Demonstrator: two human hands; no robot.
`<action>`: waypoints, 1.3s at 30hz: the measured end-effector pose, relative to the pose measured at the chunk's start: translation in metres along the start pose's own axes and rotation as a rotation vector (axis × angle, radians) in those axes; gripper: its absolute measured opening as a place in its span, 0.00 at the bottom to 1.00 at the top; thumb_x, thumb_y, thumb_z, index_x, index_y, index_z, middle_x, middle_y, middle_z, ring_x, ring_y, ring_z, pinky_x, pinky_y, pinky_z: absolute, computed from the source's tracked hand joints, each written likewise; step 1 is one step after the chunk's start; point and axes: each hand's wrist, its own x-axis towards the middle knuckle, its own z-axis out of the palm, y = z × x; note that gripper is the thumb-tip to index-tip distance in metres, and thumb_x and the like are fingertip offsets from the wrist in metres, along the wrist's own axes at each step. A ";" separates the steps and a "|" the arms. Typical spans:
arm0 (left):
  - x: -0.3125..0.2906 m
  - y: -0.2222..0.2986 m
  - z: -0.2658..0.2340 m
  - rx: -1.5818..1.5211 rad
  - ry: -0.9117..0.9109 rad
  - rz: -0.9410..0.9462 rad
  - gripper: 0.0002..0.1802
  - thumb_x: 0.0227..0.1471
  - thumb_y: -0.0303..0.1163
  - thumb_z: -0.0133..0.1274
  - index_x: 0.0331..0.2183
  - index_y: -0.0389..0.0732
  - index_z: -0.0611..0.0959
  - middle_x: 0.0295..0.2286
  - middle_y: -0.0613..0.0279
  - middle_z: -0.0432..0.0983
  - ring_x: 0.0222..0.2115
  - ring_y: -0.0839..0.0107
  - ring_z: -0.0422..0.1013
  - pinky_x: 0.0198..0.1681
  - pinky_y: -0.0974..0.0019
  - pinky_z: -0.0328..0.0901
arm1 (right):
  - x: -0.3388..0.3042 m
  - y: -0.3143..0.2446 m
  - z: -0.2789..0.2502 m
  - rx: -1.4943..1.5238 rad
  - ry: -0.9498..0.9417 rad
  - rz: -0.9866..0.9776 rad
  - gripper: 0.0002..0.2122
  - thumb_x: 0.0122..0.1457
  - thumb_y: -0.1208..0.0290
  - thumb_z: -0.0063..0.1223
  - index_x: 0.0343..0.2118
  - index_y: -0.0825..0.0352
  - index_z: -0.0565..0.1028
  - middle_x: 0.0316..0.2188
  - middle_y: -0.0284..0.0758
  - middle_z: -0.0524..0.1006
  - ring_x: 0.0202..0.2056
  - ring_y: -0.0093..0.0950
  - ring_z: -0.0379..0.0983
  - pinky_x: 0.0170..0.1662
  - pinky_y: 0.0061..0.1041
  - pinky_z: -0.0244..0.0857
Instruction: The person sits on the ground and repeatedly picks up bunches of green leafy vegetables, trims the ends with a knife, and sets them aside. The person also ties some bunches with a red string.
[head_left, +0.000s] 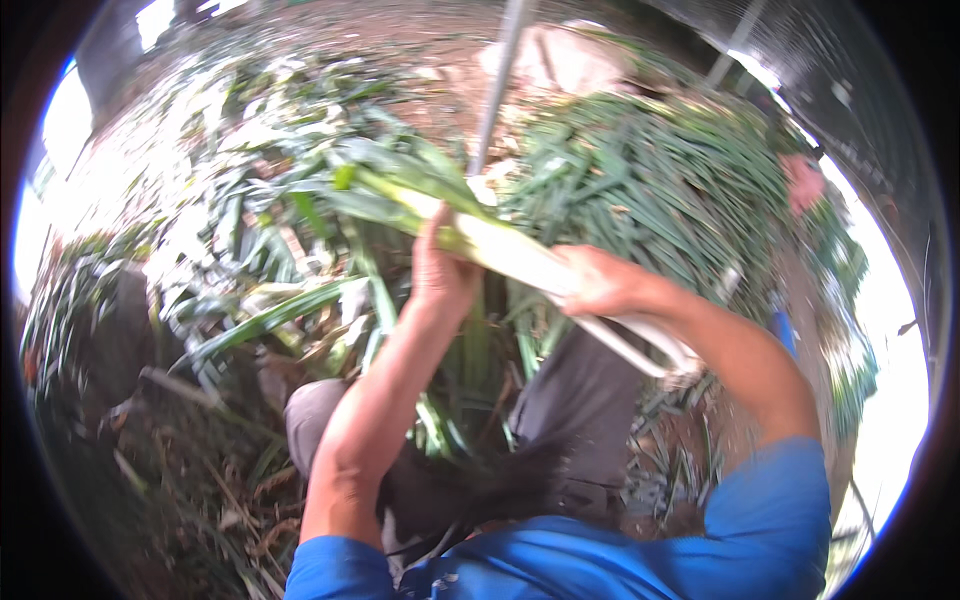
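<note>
You are sitting with your knees apart, and you are holding a few leeks (510,248) crosswise in front of you, above your dark trousers (585,400). Your left hand (445,272) is gripping them toward the leafy end, its thumb lying along the upper side; its other fingers are mostly hidden beneath. Your right hand (605,283) is closing around the pale shanks farther along, with the roots (684,376) projecting beyond it, lower and to the right. This spacing is probably serving balance: one hand is supporting the floppy green tops while the other is steadying the firmer white part. The leeks are slanting down from upper left to lower right, which is presumably letting both forearms reach them without crossing. Beyond your right hand, a dense pile of leeks (650,165) is lying with its leaves running roughly one way, an arrangement that is likely making single stalks easier to pick out. To your left, loose leaves (245,235) are spreading in a tangled heap, seemingly without order. A metal pole (497,90) is standing between the two masses, and a pale sack (560,58) is resting behind the pile.
</note>
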 end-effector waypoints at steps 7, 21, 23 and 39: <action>0.006 -0.001 -0.002 0.188 -0.347 -0.176 0.35 0.62 0.55 0.49 0.61 0.43 0.67 0.56 0.55 0.69 0.58 0.60 0.65 0.64 0.49 0.57 | -0.042 0.002 0.017 -0.147 0.368 0.193 0.12 0.46 0.72 0.57 0.33 0.66 0.70 0.25 0.44 0.78 0.28 0.46 0.77 0.31 0.44 0.67; 0.105 0.054 -0.157 0.873 -0.131 -0.351 0.28 0.68 0.50 0.39 0.62 0.47 0.66 0.50 0.53 0.72 0.43 0.60 0.71 0.49 0.54 0.68 | -0.485 0.096 0.041 -0.432 1.677 1.054 0.14 0.50 0.70 0.59 0.41 0.62 0.75 0.35 0.39 0.79 0.35 0.31 0.77 0.36 0.31 0.71; 0.135 0.102 -0.194 1.114 -0.413 -0.277 0.26 0.68 0.49 0.40 0.61 0.47 0.66 0.48 0.53 0.73 0.42 0.60 0.71 0.49 0.56 0.67 | -0.562 0.096 0.056 -0.591 1.729 1.293 0.17 0.49 0.70 0.58 0.43 0.63 0.75 0.34 0.43 0.81 0.33 0.37 0.79 0.34 0.34 0.72; 0.071 0.133 -0.156 1.103 0.082 -0.072 0.30 0.65 0.45 0.46 0.62 0.42 0.65 0.55 0.51 0.68 0.50 0.58 0.69 0.55 0.53 0.65 | -0.453 0.226 0.200 1.027 1.747 0.881 0.06 0.54 0.82 0.52 0.34 0.74 0.78 0.22 0.38 0.79 0.21 0.22 0.74 0.23 0.20 0.66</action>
